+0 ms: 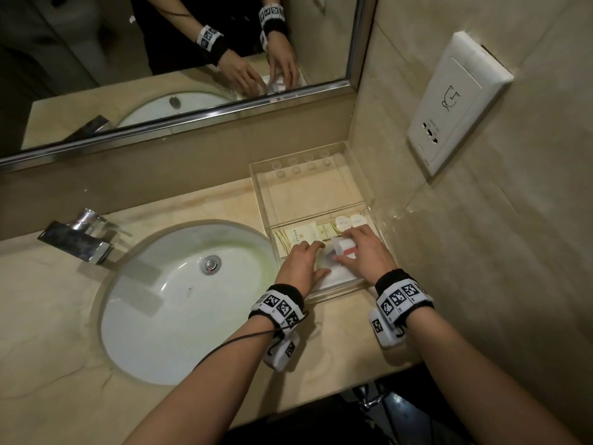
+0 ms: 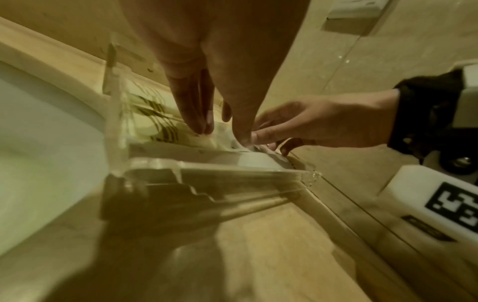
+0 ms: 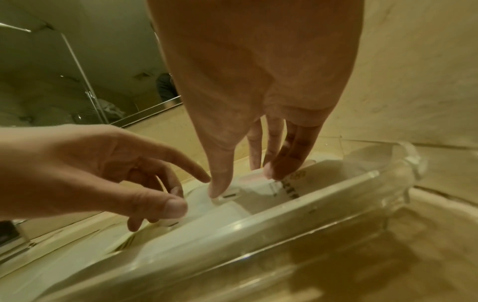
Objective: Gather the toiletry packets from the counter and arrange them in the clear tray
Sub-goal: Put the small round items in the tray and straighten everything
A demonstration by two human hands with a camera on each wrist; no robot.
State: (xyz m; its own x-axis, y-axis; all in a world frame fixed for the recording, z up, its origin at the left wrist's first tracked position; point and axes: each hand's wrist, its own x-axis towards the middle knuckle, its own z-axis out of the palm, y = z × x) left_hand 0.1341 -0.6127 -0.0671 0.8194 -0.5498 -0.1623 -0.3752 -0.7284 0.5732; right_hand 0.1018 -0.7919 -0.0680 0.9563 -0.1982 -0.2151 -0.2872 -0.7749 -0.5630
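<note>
The clear tray (image 1: pixel 369 195) stands on the counter to the right of the sink, against the wall. Its far compartment is bare. The near compartment holds cream packets (image 1: pixel 296 236), two round white pieces (image 1: pixel 344 223) and a white packet with a red stripe (image 1: pixel 349 252). Both hands are inside this near compartment. My right hand (image 1: pixel 341 246) pinches the white packet between thumb and fingers, as the right wrist view shows (image 3: pixel 241 182). My left hand (image 1: pixel 316 256) rests its straight fingers (image 2: pixel 199 126) on the cream packets, and its thumb presses a flat white packet.
The white sink (image 1: pixel 179 284) and chrome faucet (image 1: pixel 80 236) lie to the left of the tray. A mirror (image 1: pixel 192 59) runs along the back wall. A wall socket plate (image 1: pixel 455 101) sits on the right wall. The counter's front edge is near my forearms.
</note>
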